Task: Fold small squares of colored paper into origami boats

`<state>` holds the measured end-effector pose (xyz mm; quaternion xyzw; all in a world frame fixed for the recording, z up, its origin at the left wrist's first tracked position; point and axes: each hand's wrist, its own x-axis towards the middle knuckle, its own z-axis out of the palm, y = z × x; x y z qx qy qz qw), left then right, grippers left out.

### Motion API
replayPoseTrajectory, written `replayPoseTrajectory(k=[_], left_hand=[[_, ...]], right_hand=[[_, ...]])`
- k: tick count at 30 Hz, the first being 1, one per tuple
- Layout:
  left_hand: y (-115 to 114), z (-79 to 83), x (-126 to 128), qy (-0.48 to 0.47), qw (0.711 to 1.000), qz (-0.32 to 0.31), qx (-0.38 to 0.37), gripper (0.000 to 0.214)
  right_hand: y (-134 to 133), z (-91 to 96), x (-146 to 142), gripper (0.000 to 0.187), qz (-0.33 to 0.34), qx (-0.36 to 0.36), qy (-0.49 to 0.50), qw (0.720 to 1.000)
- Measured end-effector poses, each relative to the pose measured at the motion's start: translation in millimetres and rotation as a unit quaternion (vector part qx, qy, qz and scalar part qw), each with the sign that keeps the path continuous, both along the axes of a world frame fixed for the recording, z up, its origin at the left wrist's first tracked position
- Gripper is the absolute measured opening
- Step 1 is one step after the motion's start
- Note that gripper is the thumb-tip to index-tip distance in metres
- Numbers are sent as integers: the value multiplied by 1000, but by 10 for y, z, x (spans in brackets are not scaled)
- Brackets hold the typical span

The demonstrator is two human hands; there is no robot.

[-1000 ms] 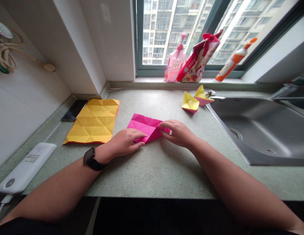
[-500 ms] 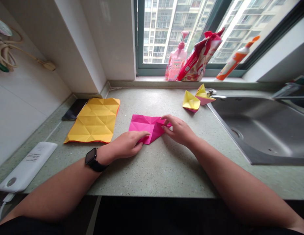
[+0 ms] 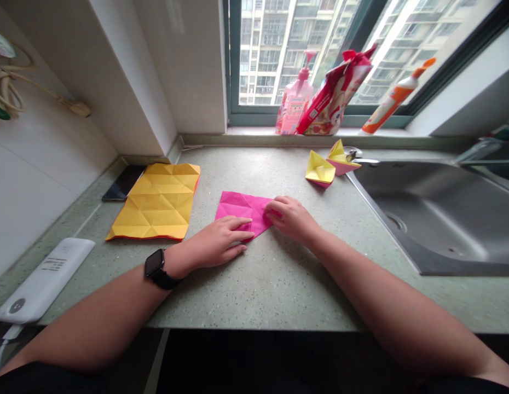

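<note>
A creased pink paper (image 3: 242,210) lies folded on the green speckled counter (image 3: 271,284). My left hand (image 3: 219,243), a black watch on its wrist, rests flat on the paper's near corner with fingers stretched out. My right hand (image 3: 291,218) presses its curled fingertips down on the paper's right edge. To the left lies a creased yellow sheet (image 3: 158,201). Two folded yellow-and-pink paper boats (image 3: 326,167) sit at the back by the sink.
A steel sink (image 3: 435,219) fills the right side. A pink pump bottle (image 3: 293,101), a red pouch (image 3: 334,96) and an orange-capped bottle (image 3: 392,101) stand on the window sill. A white power bank (image 3: 43,282) and a dark phone (image 3: 123,183) lie at the left.
My right hand has slid left along the pink paper and folded its right flap in, so the paper looks narrower. My left hand shifted slightly onto the near corner.
</note>
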<state>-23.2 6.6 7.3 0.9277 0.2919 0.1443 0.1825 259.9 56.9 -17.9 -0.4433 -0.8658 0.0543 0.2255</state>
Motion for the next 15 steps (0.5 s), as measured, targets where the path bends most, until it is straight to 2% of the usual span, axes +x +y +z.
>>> replayPoseTrajectory(k=[6,15], left_hand=[[33,-16,-8,8,1000,-13,20,37],[48,-6,-14,29,999,-33,0,43]], right_hand=[[14,-11,4,16,12,-2,-6,1000],[31,-18,5,20,29,5,0,1000]])
